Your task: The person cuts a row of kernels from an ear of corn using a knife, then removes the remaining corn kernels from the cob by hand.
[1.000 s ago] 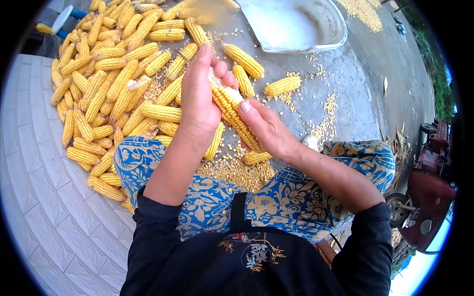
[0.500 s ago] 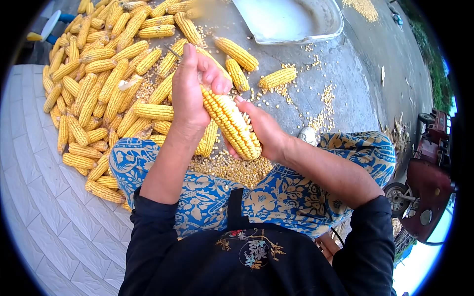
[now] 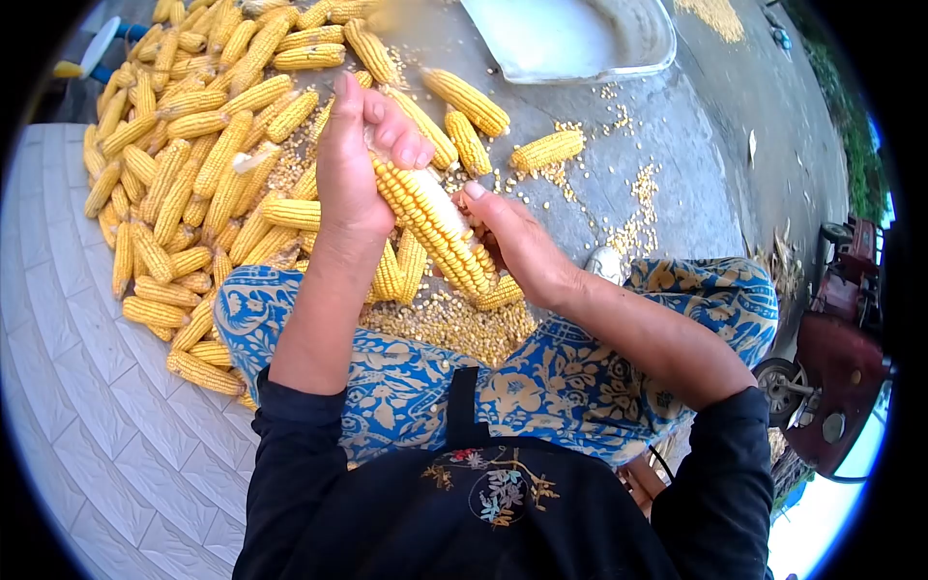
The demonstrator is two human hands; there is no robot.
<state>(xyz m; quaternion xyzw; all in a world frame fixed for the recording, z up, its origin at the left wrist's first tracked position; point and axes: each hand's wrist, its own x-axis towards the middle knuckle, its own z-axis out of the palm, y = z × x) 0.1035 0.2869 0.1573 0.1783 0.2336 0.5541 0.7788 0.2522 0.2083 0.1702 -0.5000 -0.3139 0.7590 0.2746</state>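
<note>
A corn cob (image 3: 432,224) slants between my hands, yellow kernels on its left side and a pale bare strip along its upper right side. My left hand (image 3: 365,159) is wrapped round its upper end. At its lower right side is my right hand (image 3: 517,242), thumb raised and fingers curled, partly hidden behind the cob; what those fingers hold is hidden. Below the cob, loose kernels (image 3: 454,329) lie on the ground between my knees. More whole cobs (image 3: 469,143) rest just beyond my hands.
A large heap of corn cobs (image 3: 213,155) spreads at the left beside pale tiles (image 3: 97,319). A metal pan (image 3: 580,75) stands at the top. Scattered kernels (image 3: 638,217) lie right of centre. A dark red vehicle (image 3: 836,387) is at the far right.
The cob and my left hand have shifted left. My right thumb has come away from the cob, and its bare strip looks wider than in the earliest frame.
</note>
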